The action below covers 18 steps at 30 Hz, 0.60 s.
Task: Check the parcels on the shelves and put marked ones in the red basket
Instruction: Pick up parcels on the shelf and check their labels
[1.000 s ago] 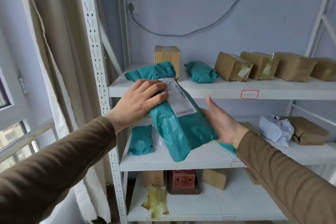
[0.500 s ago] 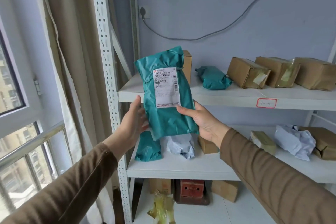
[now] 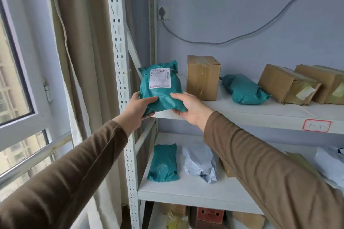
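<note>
Both hands, left hand (image 3: 138,108) and right hand (image 3: 188,107), grip the teal parcel (image 3: 161,87), fingers curled round its lower corners; best slid flat onto the shelf (image 3: 242,113), label up.

White metal shelf unit (image 3: 119,46); upper shelf (image 3: 260,115) carries upright cardboard box (image 3: 202,77), teal parcel (image 3: 243,89), two tilted cardboard boxes (image 3: 286,84); middle shelf (image 3: 186,191) carries teal bag (image 3: 163,163) beside pale crumpled bag (image 3: 201,163)
</note>
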Each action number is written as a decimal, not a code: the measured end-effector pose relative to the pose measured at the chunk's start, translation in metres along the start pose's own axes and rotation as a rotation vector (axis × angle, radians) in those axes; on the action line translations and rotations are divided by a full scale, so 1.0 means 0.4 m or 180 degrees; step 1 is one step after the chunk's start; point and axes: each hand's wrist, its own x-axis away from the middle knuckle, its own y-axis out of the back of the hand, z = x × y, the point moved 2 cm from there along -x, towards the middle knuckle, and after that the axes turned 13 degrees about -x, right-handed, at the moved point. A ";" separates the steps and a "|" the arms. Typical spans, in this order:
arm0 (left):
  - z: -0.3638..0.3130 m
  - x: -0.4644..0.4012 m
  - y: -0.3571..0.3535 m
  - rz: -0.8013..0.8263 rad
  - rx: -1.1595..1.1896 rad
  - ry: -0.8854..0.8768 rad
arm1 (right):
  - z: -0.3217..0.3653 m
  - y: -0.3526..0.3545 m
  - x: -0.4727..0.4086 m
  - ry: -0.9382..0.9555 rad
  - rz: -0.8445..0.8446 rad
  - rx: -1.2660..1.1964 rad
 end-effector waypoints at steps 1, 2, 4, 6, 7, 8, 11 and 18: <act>-0.007 -0.041 0.000 0.0008 -0.0014 0.0036 | 0.004 -0.006 -0.027 0.0006 -0.0067 0.0070; -0.014 -0.081 -0.002 0.0036 -0.0018 0.0072 | 0.007 -0.010 -0.057 0.0025 -0.0127 0.0134; -0.025 -0.151 -0.008 0.0093 -0.0098 0.0112 | 0.010 -0.014 -0.116 0.0079 -0.0228 0.0146; -0.033 -0.221 -0.017 0.0114 -0.0256 0.0110 | 0.009 -0.014 -0.171 0.0146 -0.0340 0.0060; -0.035 -0.252 -0.021 0.0104 -0.0339 0.0120 | 0.007 -0.015 -0.196 0.0170 -0.0390 0.0049; -0.035 -0.283 -0.023 0.0091 -0.0420 0.0135 | 0.003 -0.016 -0.224 0.0193 -0.0426 0.0057; -0.022 -0.364 -0.030 0.0012 -0.0707 0.0175 | -0.010 -0.015 -0.295 0.0274 -0.0554 0.0186; -0.001 -0.458 -0.031 -0.0247 -0.1666 -0.0115 | -0.032 -0.003 -0.383 0.0282 -0.0700 0.0837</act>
